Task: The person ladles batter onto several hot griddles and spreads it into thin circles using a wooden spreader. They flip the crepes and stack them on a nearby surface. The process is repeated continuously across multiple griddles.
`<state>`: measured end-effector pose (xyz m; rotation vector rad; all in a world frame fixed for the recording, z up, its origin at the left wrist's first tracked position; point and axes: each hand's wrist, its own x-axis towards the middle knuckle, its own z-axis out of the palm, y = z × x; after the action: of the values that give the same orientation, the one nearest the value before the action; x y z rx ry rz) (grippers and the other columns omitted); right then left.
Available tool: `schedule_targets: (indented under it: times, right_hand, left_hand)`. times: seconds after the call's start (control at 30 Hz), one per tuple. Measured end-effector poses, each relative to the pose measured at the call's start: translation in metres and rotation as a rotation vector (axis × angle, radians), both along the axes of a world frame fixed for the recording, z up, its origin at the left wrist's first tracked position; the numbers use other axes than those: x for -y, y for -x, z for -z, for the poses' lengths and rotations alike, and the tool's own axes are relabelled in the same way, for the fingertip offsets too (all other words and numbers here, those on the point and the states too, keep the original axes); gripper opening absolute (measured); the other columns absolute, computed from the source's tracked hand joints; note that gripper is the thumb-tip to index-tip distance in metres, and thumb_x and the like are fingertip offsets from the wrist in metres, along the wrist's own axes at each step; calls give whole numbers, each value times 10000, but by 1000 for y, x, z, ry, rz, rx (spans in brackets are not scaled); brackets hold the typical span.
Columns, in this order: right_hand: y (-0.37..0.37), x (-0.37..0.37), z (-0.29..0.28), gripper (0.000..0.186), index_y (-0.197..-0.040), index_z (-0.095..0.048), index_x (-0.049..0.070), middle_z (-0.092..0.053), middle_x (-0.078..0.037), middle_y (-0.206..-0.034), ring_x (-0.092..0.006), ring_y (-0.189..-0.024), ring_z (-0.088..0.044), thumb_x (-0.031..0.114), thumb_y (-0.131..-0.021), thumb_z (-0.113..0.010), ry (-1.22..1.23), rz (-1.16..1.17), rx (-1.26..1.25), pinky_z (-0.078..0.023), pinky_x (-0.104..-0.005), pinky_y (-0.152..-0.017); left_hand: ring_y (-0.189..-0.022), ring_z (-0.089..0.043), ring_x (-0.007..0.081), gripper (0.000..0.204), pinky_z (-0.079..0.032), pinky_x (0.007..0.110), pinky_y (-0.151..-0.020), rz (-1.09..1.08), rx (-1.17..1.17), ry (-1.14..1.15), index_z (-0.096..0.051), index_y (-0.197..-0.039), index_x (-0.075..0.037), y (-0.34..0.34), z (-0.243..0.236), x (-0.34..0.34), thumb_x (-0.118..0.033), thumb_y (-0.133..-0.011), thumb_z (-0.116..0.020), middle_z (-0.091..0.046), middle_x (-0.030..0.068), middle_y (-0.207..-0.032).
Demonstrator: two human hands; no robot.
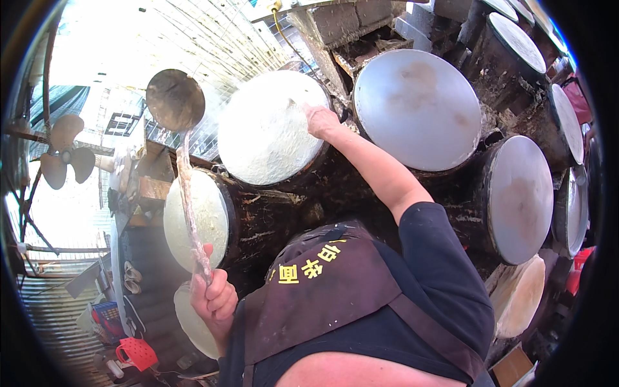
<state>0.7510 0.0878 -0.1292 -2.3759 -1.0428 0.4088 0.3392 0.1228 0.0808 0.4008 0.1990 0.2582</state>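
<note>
A long-handled ladle (175, 101) is in my left hand (218, 298), whose fingers wrap round the lower end of its pale, crusted handle. Its broad, dark round bowl is raised at the far left, beside a large vat (271, 129) with a bright white, rough-looking top surface. My right hand (321, 121) reaches out to the right part of that white surface. Its fingers are bent together there, and whether they pinch anything is too small to tell. Below the ladle's bowl, a second vat (200, 222) with a pale, creamy surface lies partly behind the handle.
Dark-sided vats with smooth grey round tops (418, 109) (521, 200) stand on the right. A pale-topped vat (195, 320) is low at the left. A fan (66, 151), a red basket (137, 353) and a blue crate (106, 317) are farther left. Someone's pink clothing (576, 98) shows far right.
</note>
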Motion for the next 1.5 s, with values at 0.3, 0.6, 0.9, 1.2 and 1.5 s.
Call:
schedule_targets:
  times: [0.3,0.6,0.9,1.2,1.5]
  right_hand:
    - [33,21,15,494,-1306,-484,152,-656,-267,-921,-420,-865,-655,58,-824,-444,-23,153,-55,-532,-486,-748]
    - [23,61,10,491,-1306,-507,156,-661,-259,-904,-431,-854,-645,72,-826,-452,-191,306,-49,-517,-501,-791]
    - [28,36,22,477,-1277,-560,151,-664,-221,-1013,-370,-909,-656,62,-814,-494,-251,-23,-74,-530,-421,-859]
    - [-20,53,5,460,-1274,-551,108,-650,-241,-1021,-391,-936,-632,90,-815,-527,-154,-252,44,-510,-433,-845]
    - [24,153,11,568,-1421,-415,131,-587,-105,-737,-174,-583,-571,50,-869,-523,-350,-40,-404,-518,-336,-546]
  left_hand:
    - [-417,-263,31,551,-249,169,-295,-9,93,78,-92,-1520,-123,-3,10,0,-195,-1039,-353,-329,13,-703]
    - [-455,-307,56,559,-295,184,-301,-97,4,50,-111,-1514,-115,10,12,11,-212,-1035,-382,-357,28,-716]
    - [-495,-337,66,501,-331,195,-338,-149,-267,-162,-241,-1460,-72,16,16,24,-191,-1013,-435,-387,11,-725]
    - [-523,-356,66,440,-325,189,-341,-89,-357,-104,-291,-1436,-70,-10,58,4,-183,-1026,-403,-391,22,-764]
    - [-471,-413,51,236,-336,203,-346,-141,-778,-624,-500,-1185,-109,-89,93,-45,-190,-964,-524,-459,-14,-684]
